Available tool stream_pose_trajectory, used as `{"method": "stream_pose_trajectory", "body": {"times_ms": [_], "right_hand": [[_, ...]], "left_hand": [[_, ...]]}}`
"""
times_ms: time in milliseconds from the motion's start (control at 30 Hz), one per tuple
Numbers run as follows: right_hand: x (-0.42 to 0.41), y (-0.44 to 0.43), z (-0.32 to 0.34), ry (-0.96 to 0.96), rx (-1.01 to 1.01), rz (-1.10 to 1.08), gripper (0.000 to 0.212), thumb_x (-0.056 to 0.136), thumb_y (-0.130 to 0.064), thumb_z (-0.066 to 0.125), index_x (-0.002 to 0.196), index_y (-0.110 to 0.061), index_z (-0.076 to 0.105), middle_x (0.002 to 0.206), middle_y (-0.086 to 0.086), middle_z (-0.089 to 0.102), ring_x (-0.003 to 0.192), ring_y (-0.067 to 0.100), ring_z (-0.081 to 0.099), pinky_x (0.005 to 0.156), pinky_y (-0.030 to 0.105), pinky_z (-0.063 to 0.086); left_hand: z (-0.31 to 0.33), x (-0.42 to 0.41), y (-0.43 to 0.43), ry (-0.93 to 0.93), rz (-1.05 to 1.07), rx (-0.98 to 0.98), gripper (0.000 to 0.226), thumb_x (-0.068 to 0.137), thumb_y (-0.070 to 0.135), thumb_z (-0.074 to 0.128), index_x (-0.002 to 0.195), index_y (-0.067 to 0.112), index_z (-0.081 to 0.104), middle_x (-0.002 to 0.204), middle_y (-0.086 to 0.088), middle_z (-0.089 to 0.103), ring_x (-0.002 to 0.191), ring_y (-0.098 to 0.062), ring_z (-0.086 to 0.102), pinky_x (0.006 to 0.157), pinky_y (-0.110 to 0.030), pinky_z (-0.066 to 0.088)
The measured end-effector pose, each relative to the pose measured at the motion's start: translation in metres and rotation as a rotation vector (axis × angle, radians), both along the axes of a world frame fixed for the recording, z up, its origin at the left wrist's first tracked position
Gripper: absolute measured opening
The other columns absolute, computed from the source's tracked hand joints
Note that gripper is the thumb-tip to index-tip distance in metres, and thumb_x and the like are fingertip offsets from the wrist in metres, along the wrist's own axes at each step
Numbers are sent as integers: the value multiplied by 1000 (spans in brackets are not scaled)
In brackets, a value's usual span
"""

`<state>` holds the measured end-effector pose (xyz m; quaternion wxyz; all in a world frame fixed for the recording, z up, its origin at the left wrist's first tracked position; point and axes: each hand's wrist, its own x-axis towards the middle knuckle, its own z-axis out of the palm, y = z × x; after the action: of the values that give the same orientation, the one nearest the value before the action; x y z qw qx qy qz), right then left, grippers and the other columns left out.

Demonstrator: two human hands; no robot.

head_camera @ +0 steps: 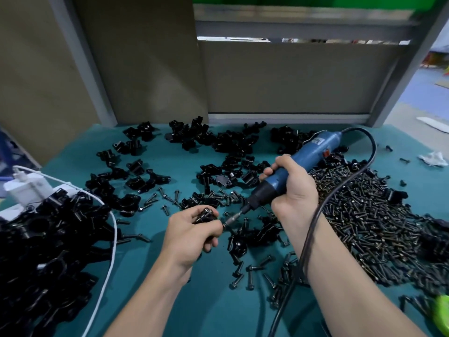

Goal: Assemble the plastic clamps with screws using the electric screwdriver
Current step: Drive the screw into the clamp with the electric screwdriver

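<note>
My left hand [192, 235] grips a black plastic clamp [205, 215] just above the teal table, with a screw standing in its top. My right hand [292, 188] holds the blue electric screwdriver [295, 165] tilted down to the left. Its metal bit [233, 218] touches the right side of the clamp in my left hand. Most of the clamp is hidden by my fingers.
Loose black clamp halves [226, 142] lie scattered across the back and middle of the teal table [213, 300]. A large heap of black screws [364, 222] fills the right side. Assembled clamps [46, 254] pile up at left beside a white charger [28, 188] and cable. The screwdriver's black cord [313, 229] loops over my right forearm.
</note>
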<state>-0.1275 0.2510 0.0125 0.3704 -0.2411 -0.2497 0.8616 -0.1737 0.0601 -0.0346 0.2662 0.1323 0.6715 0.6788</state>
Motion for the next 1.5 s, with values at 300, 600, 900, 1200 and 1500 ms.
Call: {"method": "stream_pose_trajectory", "body": {"times_ms": [300, 600, 900, 1200, 1500], "right_hand": [[0, -4, -2, 44, -48, -13, 21, 89, 9, 60, 86, -9, 49, 59, 6, 54, 48, 18, 54, 54, 29, 53], [-4, -5, -8, 72, -9, -18, 24, 88, 11, 59, 88, -10, 47, 60, 6, 54, 48, 18, 54, 53, 30, 54], [-5, -9, -7, 119, 30, -9, 25, 89, 12, 57, 87, -12, 49, 61, 6, 53, 49, 19, 53, 53, 30, 52], [-4, -9, -10, 134, -5, -13, 25, 88, 12, 57, 88, -11, 48, 61, 6, 53, 48, 19, 53, 53, 30, 52], [-5, -10, -13, 144, -6, -21, 27, 86, 14, 57, 91, -11, 48, 61, 6, 54, 48, 19, 52, 53, 30, 52]], "left_hand": [[0, 2, 5, -33, 123, 59, 26, 51, 9, 68, 72, 21, 76, 57, -13, 63, 43, -16, 53, 43, -22, 43], [-5, 0, 4, 29, 125, 13, 25, 51, 9, 70, 71, 23, 75, 59, -10, 67, 46, -16, 55, 44, -21, 45], [-6, 1, 2, 85, 113, 6, 23, 53, 9, 68, 70, 24, 73, 80, -8, 77, 49, -16, 58, 44, -22, 44], [-6, 0, 1, 86, 111, -2, 24, 52, 9, 69, 71, 23, 73, 80, -6, 77, 50, -16, 58, 45, -22, 44], [-8, -1, 0, 107, 102, -21, 25, 50, 9, 69, 70, 23, 74, 85, -4, 79, 52, -18, 59, 45, -26, 44]]}}
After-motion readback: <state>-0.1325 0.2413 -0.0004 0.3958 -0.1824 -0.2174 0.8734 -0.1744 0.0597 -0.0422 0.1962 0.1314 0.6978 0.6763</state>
